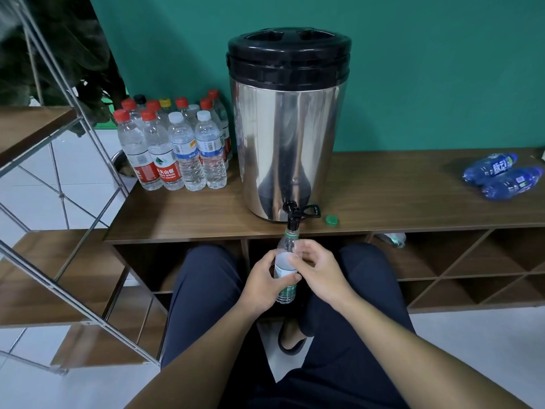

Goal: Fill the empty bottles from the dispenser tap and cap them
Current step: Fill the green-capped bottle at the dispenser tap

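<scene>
A steel dispenser (pixel 287 149) with a black lid stands on the wooden bench (pixel 191 214). Its black tap (pixel 292 218) hangs over the bench's front edge. An uncapped clear bottle with a green label (pixel 285 270) is upright with its mouth right under the tap spout. My left hand (pixel 262 283) grips the bottle's body from the left. My right hand (pixel 317 267) is at the bottle's right side with loosely curled fingers touching its upper part. A loose green cap (pixel 332 220) lies on the bench right of the tap.
Several capped bottles (pixel 174 143) with red, white, yellow and black caps stand left of the dispenser. Two blue bottles (pixel 501 175) lie at the bench's right end. A metal-framed shelf (pixel 59 202) stands on the left. Open cubbies (pixel 457 267) sit under the bench; my knees are below.
</scene>
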A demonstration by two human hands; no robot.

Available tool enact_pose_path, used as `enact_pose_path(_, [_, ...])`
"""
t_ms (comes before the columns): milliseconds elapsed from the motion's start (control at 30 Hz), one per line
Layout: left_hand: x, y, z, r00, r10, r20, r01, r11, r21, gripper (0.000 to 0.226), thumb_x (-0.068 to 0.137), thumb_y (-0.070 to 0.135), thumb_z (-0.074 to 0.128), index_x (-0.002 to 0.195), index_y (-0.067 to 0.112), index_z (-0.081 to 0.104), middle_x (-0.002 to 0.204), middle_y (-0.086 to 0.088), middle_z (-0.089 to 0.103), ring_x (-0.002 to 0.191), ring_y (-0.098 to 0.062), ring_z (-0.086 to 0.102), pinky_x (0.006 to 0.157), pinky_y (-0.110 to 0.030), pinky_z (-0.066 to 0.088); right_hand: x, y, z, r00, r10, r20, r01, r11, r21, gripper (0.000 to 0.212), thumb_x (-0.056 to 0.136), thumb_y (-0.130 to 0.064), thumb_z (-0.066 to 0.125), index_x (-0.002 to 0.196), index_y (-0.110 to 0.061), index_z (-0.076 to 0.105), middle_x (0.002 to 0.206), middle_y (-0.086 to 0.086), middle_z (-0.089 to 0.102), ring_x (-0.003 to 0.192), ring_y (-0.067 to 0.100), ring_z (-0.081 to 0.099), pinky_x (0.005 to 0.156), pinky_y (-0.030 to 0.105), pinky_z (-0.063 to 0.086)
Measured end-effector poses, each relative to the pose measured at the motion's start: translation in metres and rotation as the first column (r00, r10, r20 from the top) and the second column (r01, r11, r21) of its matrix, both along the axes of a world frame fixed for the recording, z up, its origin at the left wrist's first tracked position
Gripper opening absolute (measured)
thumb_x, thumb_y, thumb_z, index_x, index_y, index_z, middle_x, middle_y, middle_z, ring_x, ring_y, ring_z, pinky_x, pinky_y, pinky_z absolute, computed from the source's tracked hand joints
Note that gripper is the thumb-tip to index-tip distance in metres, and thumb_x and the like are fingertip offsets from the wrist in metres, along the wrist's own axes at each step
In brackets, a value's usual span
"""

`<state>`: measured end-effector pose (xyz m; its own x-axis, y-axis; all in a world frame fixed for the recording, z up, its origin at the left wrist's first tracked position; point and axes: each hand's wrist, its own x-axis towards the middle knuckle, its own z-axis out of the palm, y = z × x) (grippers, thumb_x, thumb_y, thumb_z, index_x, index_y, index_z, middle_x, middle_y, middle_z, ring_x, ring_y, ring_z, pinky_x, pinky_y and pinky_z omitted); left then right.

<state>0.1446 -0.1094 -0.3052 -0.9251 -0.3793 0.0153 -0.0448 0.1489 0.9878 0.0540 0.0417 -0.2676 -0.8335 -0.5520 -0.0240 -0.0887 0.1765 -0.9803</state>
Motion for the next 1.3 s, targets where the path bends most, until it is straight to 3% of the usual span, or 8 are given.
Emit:
enact_pose_path(167, [0.002, 0.002, 0.001, 1.000, 0.005, -0.013, -0.005, 0.999, -0.040, 0.048, 0.091, 0.020, 0.093, 0.133, 0.029, 0.072, 0.126, 0.008, 0.077, 0.120, -0.014, 0.074, 0.107, -0.037, 0.058, 0.000, -0.001, -0.018, 0.998, 0.052, 0.028, -0.053, 0.998, 0.045, 0.051, 0.090, -0.027, 0.091, 0.136, -0.028, 0.068, 0.125, -0.008, 0.079, 0.120, 0.009, 0.075, 0.112, 0.040, 0.059])
enact_pose_path(400, [0.004, 0.002, -0.002, 1.000, 0.010, 0.008, -0.010, 0.998, -0.067, 0.059, 0.088, 0.016, 0.094, 0.138, 0.029, 0.067, 0.127, 0.010, 0.076, 0.117, -0.013, 0.074, 0.102, -0.031, 0.059, 0.002, -0.001, -0.023, 0.998, 0.060, 0.029, -0.062, 0.997, 0.056, 0.045, 0.091, -0.012, 0.092, 0.123, -0.036, 0.072, 0.117, -0.016, 0.082, 0.113, 0.011, 0.078, 0.110, 0.044, 0.061])
enact_pose_path(500, [0.006, 0.003, -0.004, 0.999, 0.024, 0.034, -0.021, 0.997, -0.069, 0.063, 0.085, 0.019, 0.093, 0.139, 0.033, 0.064, 0.126, 0.011, 0.077, 0.117, -0.012, 0.075, 0.103, -0.035, 0.060, 0.004, -0.003, -0.024, 0.998, 0.063, 0.010, -0.063, 0.997, 0.047, 0.043, 0.092, -0.014, 0.091, 0.126, -0.034, 0.073, 0.120, -0.012, 0.081, 0.116, 0.012, 0.077, 0.112, 0.045, 0.059])
enact_pose_path(667, [0.009, 0.003, -0.006, 0.997, 0.048, 0.066, -0.037, 0.988, -0.151, 0.047, 0.091, 0.028, 0.091, 0.130, 0.036, 0.067, 0.119, 0.018, 0.077, 0.111, -0.003, 0.074, 0.100, -0.032, 0.060, 0.006, -0.004, -0.028, 0.999, 0.042, -0.014, -0.041, 0.997, 0.063, 0.045, 0.094, -0.018, 0.090, 0.130, -0.038, 0.070, 0.123, -0.015, 0.080, 0.119, 0.008, 0.075, 0.112, 0.043, 0.059])
enact_pose_path(900, [0.008, 0.005, -0.004, 0.999, 0.018, 0.036, -0.013, 0.990, -0.137, 0.047, 0.095, 0.021, 0.087, 0.136, 0.033, 0.069, 0.125, 0.016, 0.077, 0.119, -0.006, 0.073, 0.108, -0.036, 0.058, 0.009, -0.001, -0.038, 0.997, 0.045, -0.061, -0.038, 0.992, 0.120, 0.061, 0.098, -0.026, 0.083, 0.155, -0.029, 0.059, 0.139, -0.014, 0.074, 0.131, 0.004, 0.069, 0.117, 0.040, 0.056])
enact_pose_path(1300, [0.011, 0.008, 0.001, 1.000, 0.011, 0.026, -0.008, 0.993, -0.117, 0.047, 0.097, 0.017, 0.086, 0.139, 0.032, 0.069, 0.125, 0.017, 0.077, 0.119, -0.003, 0.072, 0.104, -0.025, 0.055, 0.009, 0.001, -0.040, 0.998, 0.034, -0.059, -0.029, 0.996, 0.084, 0.054, 0.098, -0.011, 0.082, 0.148, -0.025, 0.065, 0.132, -0.014, 0.077, 0.127, 0.006, 0.072, 0.116, 0.040, 0.056])
